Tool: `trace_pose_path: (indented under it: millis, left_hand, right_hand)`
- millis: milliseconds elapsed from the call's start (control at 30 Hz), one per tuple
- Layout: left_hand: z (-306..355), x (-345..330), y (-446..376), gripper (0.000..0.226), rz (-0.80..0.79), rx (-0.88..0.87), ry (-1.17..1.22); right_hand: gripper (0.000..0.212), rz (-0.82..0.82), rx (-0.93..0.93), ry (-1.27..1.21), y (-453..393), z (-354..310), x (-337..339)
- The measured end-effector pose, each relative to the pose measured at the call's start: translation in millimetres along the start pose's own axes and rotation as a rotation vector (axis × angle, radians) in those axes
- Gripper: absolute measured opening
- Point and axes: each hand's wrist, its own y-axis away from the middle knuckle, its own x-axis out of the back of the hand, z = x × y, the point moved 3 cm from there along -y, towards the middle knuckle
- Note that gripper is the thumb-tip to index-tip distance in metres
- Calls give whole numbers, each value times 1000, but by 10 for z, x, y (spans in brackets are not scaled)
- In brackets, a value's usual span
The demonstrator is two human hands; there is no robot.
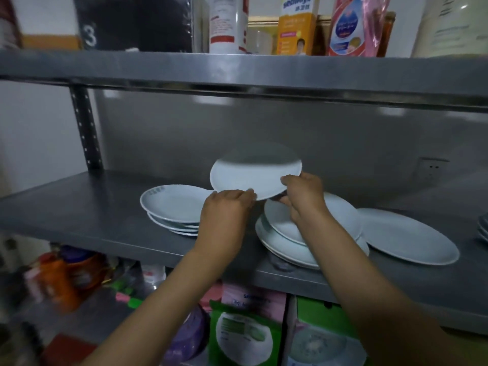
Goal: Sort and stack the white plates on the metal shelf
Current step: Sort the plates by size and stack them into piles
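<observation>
A white plate [253, 173] is held in the air above the grey metal shelf [87, 207], tilted slightly. My left hand [224, 210] grips its near left rim and my right hand [303, 196] grips its near right rim. Below left stands a stack of small white plates [171, 207] with print on the top rim. Beneath my right hand a mixed stack of white plates [285, 241] sits, smaller ones on larger ones. A single large oval white plate [406, 236] lies flat to the right.
More plates [483, 228] show at the right edge of the shelf. The upper shelf [237, 70] carries bottles and packets close overhead. Boxes, bags and jars fill the level below. A wall socket [433, 167] sits at the back right.
</observation>
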Motion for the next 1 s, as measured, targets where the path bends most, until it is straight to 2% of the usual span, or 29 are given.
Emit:
trace_pose_path:
  millis: [67,100,200,367,567,700,833,1000]
  left_hand:
    - [-56,-41,19,52,-82,4,-66]
    - [-79,-47,25,56,-94,14,-74]
    - [-192,-40,53,51,-70,54,-97]
    - [-461,-39,43,48,-10,148,-26]
    - [-632,-70,90,54,11,160,-9]
    - [-689,-86,127,52,-20,185,-52]
    - [-649,-77,159,49,-109,168,-153]
    - [-564,-175,302,49,-210,136,-226]
  right_hand:
    - [16,-17,-19,46,28,49,-125]
    - [15,-43,-25,48,43,67,-187]
    - [10,-137,-49,32,58,96,-335]
    - [34,-218,-141,236,-6,227,-431]
    - [45,-220,-72,460,-102,272,-422]
    - [27,-161,17,557,-176,145,-272]
    - [9,-121,43,517,-221,-16,-13]
    - [16,-16,159,495,-322,-167,504]
